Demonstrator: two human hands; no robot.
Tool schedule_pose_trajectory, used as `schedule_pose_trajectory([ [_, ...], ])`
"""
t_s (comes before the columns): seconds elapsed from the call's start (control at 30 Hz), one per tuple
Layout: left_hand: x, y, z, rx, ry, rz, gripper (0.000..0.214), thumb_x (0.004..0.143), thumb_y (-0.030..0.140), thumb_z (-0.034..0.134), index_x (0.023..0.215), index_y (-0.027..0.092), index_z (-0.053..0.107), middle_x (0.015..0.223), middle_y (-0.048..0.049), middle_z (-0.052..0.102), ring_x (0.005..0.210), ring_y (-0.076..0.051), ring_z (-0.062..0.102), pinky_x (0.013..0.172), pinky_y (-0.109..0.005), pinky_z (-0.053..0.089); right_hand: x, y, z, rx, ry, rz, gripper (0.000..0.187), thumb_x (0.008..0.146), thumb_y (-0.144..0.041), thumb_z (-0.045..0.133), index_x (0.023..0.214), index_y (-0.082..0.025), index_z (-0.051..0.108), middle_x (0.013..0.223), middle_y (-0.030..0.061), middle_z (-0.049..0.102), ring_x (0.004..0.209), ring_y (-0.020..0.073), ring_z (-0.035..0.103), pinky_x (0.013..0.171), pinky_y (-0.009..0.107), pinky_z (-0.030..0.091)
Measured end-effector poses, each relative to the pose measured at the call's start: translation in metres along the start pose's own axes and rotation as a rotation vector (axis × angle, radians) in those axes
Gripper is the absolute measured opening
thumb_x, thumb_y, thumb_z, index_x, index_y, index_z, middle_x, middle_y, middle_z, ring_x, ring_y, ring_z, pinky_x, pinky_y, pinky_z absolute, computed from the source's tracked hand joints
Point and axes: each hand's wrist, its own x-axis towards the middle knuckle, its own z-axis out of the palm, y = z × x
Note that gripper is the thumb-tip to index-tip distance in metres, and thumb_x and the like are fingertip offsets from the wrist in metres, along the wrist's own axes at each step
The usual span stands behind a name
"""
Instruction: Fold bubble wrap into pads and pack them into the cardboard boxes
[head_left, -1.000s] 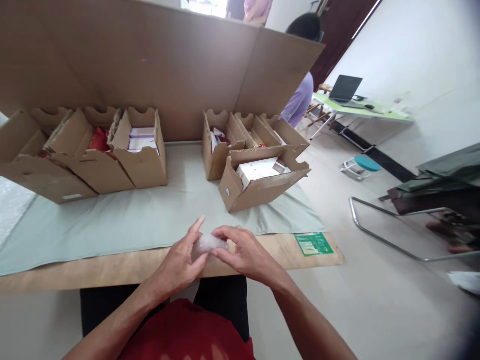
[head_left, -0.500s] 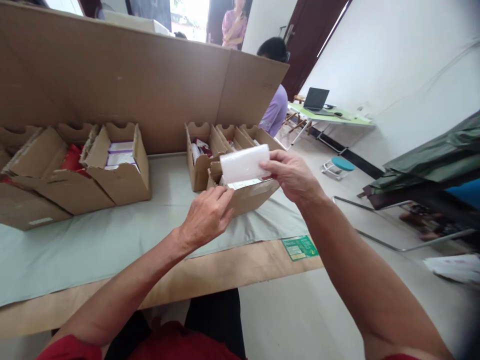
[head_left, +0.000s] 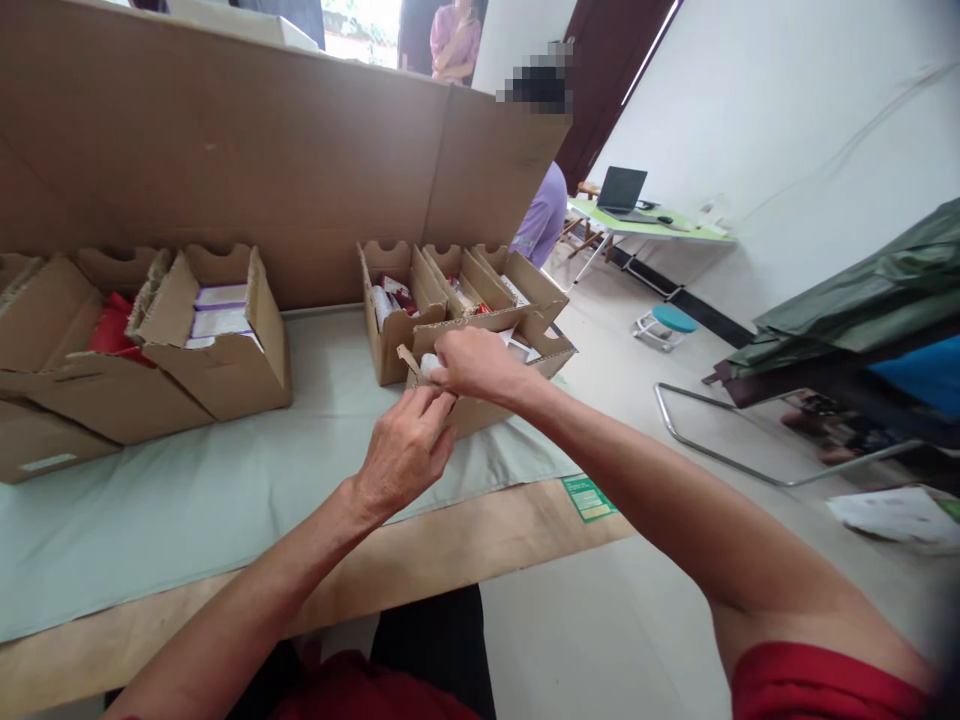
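Note:
At the front right of the table, my right hand [head_left: 480, 362] reaches into a small cardboard box [head_left: 484, 412], its fingers closed at the left end. A bit of a white plastic-wrapped packet [head_left: 430, 366] shows by those fingers; the rest is hidden behind the hand and box wall. My left hand [head_left: 403, 448] grips the near top edge of the same box with curled fingers. White papers or cards [head_left: 521, 348] stick up inside the box, right of my right hand.
Behind stand more open boxes [head_left: 401, 340] with small packets. On the left, a box [head_left: 225, 375] holds white-and-purple packs, beside one with a red packet [head_left: 118, 330]. A tall cardboard panel [head_left: 300, 180] closes off the back. A green card [head_left: 591, 498] lies at the table's front edge.
My right hand has moved left and down into the front box, bringing the white packet from above it. My left hand has stayed at the box edge. The view has shifted slightly.

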Motion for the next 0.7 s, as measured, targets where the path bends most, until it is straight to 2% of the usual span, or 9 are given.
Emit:
schedule_pose_trajectory([
  [0.13,-0.012,-0.001,-0.001,-0.084,0.155,-0.020,0.036,0.092,0.011,0.055,0.127,0.017,0.059,0.142,-0.0187,0.054,0.110,-0.025,0.067,0.092,-0.040,0.060,0.016,0.002,0.003,0.025,-0.108,-0.022,0.027,0.088,-0.033,0.065,0.100,-0.014,0.080,0.094,0.0153,0.079,0.096,0.0285,0.073,0.076,0.031,0.051],
  [0.2,-0.018,0.000,-0.002,-0.104,0.213,-0.065,0.038,0.091,0.010,0.056,0.128,0.019,0.059,0.148,-0.0183,0.049,0.108,-0.023,0.067,0.092,-0.041,0.060,0.020,0.006,0.002,0.033,-0.136,-0.040,0.026,0.089,-0.036,0.065,0.095,-0.015,0.081,0.092,0.0141,0.079,0.093,0.0273,0.073,0.073,0.030,0.051],
  [0.33,-0.027,0.003,0.002,-0.164,0.184,-0.159,0.041,0.089,0.011,0.057,0.129,0.018,0.058,0.147,-0.0191,0.048,0.111,-0.024,0.066,0.095,-0.044,0.059,0.008,0.017,-0.002,0.094,-0.072,-0.066,0.025,0.090,-0.037,0.065,0.084,-0.019,0.080,0.087,0.0105,0.079,0.087,0.0261,0.072,0.071,0.031,0.049],
  [0.43,-0.034,0.003,0.008,-0.227,0.137,-0.264,0.046,0.090,0.015,0.056,0.135,0.019,0.055,0.148,-0.0188,0.049,0.121,-0.028,0.062,0.095,-0.044,0.060,-0.028,0.040,-0.002,0.301,0.163,-0.059,0.020,0.091,-0.033,0.064,0.086,-0.020,0.079,0.088,0.0058,0.079,0.082,0.0221,0.071,0.073,0.031,0.050],
  [0.5,-0.039,0.002,0.014,-0.279,0.115,-0.368,0.050,0.090,0.018,0.056,0.139,0.020,0.052,0.148,-0.0181,0.050,0.125,-0.029,0.060,0.091,-0.043,0.061,-0.060,0.068,0.006,0.492,0.428,0.004,0.018,0.091,-0.031,0.063,0.090,-0.022,0.079,0.089,0.0038,0.079,0.078,0.0192,0.070,0.076,0.031,0.052],
  [0.6,-0.042,0.000,0.026,-0.383,0.082,-0.522,0.058,0.090,0.027,0.059,0.146,0.019,0.047,0.149,-0.0190,0.049,0.128,-0.031,0.059,0.091,-0.045,0.061,-0.099,0.122,0.036,0.750,0.872,0.245,0.019,0.088,-0.039,0.069,0.094,-0.024,0.077,0.092,0.0040,0.078,0.079,0.0192,0.069,0.080,0.035,0.056],
  [0.67,-0.041,0.001,0.034,-0.463,0.048,-0.607,0.067,0.091,0.036,0.060,0.152,0.019,0.039,0.153,-0.0201,0.045,0.134,-0.034,0.054,0.096,-0.050,0.058,-0.108,0.156,0.064,0.940,0.982,0.390,0.025,0.082,-0.044,0.073,0.097,-0.024,0.075,0.094,0.0044,0.077,0.086,0.0215,0.071,0.086,0.040,0.058],
  [0.7,-0.040,0.001,0.039,-0.496,0.032,-0.639,0.071,0.091,0.040,0.060,0.155,0.020,0.035,0.156,-0.0203,0.041,0.138,-0.036,0.050,0.099,-0.052,0.056,-0.107,0.169,0.079,1.026,0.943,0.427,0.031,0.078,-0.046,0.076,0.099,-0.023,0.074,0.099,0.0054,0.077,0.093,0.0232,0.071,0.090,0.043,0.058],
])
